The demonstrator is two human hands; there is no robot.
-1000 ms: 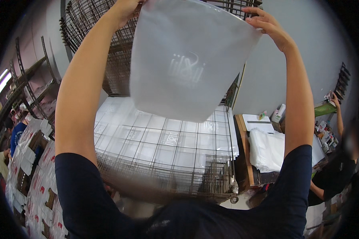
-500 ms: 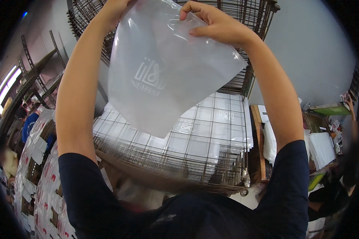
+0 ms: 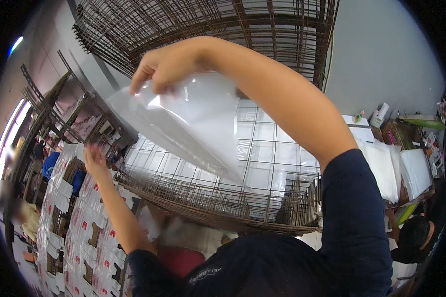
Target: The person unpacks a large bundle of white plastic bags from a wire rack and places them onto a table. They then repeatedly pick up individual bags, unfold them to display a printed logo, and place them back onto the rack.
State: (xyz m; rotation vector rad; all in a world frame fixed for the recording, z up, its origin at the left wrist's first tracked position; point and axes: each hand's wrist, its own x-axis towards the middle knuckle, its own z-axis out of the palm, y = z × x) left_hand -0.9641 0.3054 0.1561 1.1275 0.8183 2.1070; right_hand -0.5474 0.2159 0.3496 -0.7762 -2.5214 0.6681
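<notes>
A frosted translucent plastic bag (image 3: 208, 106) hangs folded and tilted above a wire rack. My right hand (image 3: 166, 74) reaches across to the left with its fingers closed on the bag's upper edge. My left hand (image 3: 96, 161) is apart from the bag, lower and farther left, its slightly blurred fingers stretched out with nothing visible in them. Beneath the bag, the stacked wire rack (image 3: 262, 200) lies with several white-printed translucent bags (image 3: 287, 143) showing through its grid. The hanging bag covers part of that grid.
More rusty wire racks (image 3: 208, 24) rise in a stack at the far side, against a grey wall. Clear printed packages (image 3: 84, 237) lie in rows at the left, below a metal shelf frame (image 3: 42, 99). White sheets (image 3: 414, 171) rest on the right-hand table. Other people are at both sides.
My left hand has let go of the bag and moved down to the left. My right hand has carried the bag leftward and lower, and the bag has folded and tilted.
</notes>
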